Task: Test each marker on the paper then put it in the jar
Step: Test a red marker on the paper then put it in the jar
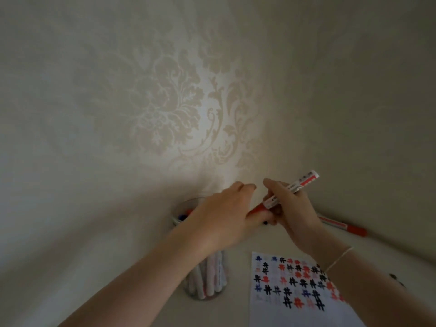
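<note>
My right hand grips the white barrel of a red marker, which slants up to the right above the table. My left hand holds the marker's red cap end between its fingers. Under my left wrist stands a clear glass jar with several markers upright in it. The white paper, covered with several black, red and blue hash marks, lies at the lower right, partly under my right forearm. Another red marker lies on the table behind my right hand.
A wall with pale floral wallpaper rises close behind the jar. The table top is off-white. A small dark object sits at the right edge, too blurred to identify.
</note>
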The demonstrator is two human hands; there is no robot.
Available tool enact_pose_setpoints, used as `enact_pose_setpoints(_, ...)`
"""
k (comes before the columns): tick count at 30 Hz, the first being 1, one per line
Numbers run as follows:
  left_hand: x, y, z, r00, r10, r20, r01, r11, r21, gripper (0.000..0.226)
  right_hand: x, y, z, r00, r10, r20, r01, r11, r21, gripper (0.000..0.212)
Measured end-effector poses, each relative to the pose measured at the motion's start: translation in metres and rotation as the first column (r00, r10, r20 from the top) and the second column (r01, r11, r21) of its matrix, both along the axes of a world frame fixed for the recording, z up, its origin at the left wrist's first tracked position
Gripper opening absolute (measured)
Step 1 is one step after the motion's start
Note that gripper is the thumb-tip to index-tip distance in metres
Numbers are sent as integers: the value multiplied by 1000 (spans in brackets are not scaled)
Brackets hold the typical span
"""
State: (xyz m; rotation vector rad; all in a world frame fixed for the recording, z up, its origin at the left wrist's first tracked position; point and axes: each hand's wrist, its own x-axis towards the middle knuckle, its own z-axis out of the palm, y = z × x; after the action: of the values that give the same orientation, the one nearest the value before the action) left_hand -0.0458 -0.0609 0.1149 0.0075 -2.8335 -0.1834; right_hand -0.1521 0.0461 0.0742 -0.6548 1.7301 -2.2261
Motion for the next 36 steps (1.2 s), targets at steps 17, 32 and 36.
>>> enact_pose_setpoints(17, -55, 65, -84, 973, -180, -143, 230, 787, 572, 29, -18, 55, -44, 990, -133, 37, 133, 991, 2, 19)
enact_pose_setpoints(32, -91, 48, -151, 990, -132, 48, 116, 962, 248, 47, -43, 110, -70, 776, -609, 166, 601, 793, 100, 27)
enact_pose_setpoints(36, -96, 42, -169, 983, -134, 123, 99, 963, 251, 49, -41, 120, -89, 805, -515, 294, 512, 854, 93, 26)
